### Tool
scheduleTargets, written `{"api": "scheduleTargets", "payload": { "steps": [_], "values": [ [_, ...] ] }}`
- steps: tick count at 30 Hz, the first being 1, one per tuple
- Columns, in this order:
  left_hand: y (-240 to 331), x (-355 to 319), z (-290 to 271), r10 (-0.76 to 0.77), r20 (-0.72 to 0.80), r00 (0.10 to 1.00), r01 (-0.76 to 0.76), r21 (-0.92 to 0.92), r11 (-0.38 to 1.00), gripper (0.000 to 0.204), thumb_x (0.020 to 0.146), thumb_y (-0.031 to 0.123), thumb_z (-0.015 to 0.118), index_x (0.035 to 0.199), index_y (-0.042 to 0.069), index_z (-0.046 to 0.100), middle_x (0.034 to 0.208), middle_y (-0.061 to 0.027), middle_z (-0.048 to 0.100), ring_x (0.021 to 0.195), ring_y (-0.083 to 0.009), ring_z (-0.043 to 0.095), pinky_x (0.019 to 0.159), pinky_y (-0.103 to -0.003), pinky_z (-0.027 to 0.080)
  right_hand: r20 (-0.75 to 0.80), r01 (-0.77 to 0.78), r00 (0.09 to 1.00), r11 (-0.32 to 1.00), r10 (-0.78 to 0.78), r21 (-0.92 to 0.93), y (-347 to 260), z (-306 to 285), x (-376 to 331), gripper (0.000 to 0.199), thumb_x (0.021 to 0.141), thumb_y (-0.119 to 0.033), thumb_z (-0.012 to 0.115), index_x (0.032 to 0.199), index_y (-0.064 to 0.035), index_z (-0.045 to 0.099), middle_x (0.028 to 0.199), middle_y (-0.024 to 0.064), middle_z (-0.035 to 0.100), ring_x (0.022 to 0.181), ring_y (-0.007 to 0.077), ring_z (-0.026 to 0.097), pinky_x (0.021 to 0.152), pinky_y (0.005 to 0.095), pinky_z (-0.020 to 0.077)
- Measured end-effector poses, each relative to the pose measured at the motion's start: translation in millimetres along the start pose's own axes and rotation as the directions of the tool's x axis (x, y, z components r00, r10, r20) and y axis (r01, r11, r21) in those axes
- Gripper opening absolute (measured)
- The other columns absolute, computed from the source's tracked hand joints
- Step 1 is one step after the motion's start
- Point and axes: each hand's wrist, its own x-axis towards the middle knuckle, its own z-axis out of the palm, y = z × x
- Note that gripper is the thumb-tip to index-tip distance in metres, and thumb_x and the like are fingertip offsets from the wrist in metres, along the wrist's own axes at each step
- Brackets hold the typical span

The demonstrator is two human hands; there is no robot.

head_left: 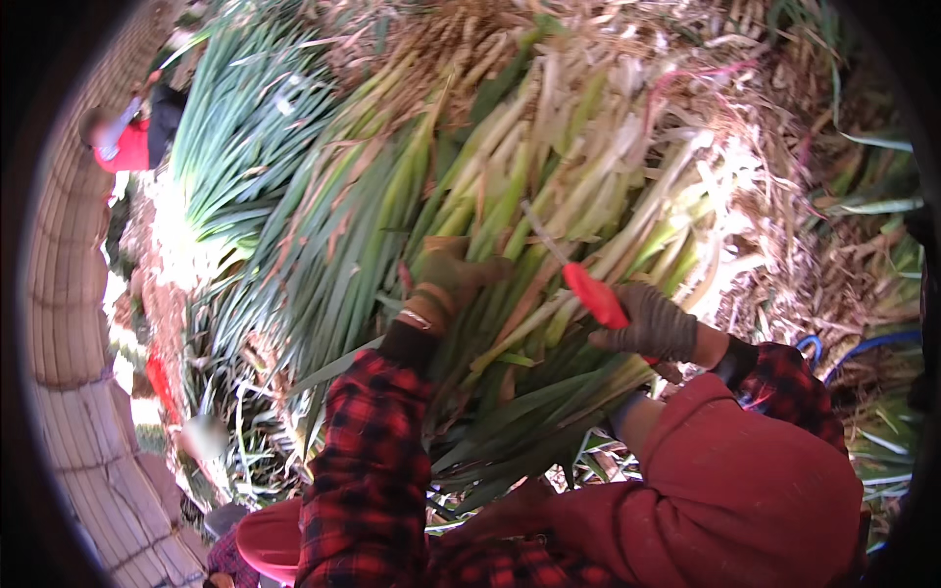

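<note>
A large heap of long green onions (333, 211) lies before me, with dark green leaves to the left and pale stalks to the right. My left hand (449, 279), in a dark glove, is closed on green onion stalks at the middle of the heap. To the right, my gloved right hand (652, 323) grips the red handle of a knife (593, 294). Its narrow metal blade slants up and left over the stalks. The blade is apart from my left hand. Leaves partly hide my left fingers.
Dry peelings and roots (774, 235) cover the right side. Another green onion bundle (250, 127) lies at the far left. A person in red (132, 137) is beyond it. A red stool (270, 539) stands at lower left, and a blue strap (863, 348) lies at right.
</note>
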Motion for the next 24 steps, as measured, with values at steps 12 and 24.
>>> {"api": "scheduleTargets", "payload": {
  "steps": [12, 24],
  "values": [
    [-22.9, 11.8, 4.0, 0.101, -0.063, 0.993, -0.108, -0.109, 0.988, 0.051, 0.071, 0.029, 0.083, 0.108, -0.003, 0.069, 0.097, -0.0087, 0.072, 0.088, -0.0171, 0.065, 0.083, -0.031, 0.05, -0.069, -0.166, 0.985, 0.984, 0.161, -0.06, 29.5, -8.5, 17.7, 0.056, 0.072, -0.05, 0.078, 0.081, 0.0033, 0.063, 0.063, 0.0165, 0.058, 0.059, 0.0245, 0.062, 0.063, 0.0384, 0.0499],
    [-27.8, 19.5, 7.2, 0.062, -0.029, 0.998, -0.066, -0.195, 0.979, 0.049, 0.07, 0.025, 0.084, 0.109, -0.002, 0.069, 0.097, -0.0079, 0.072, 0.086, -0.0163, 0.065, 0.083, -0.031, 0.051, -0.077, -0.156, 0.986, 0.983, 0.149, -0.095, 21.7, -47.1, 57.6, 0.052, 0.071, -0.047, 0.081, 0.08, 0.001, 0.062, 0.064, 0.0129, 0.059, 0.058, 0.0193, 0.056, 0.06, 0.035, 0.0472]
  ]
}}
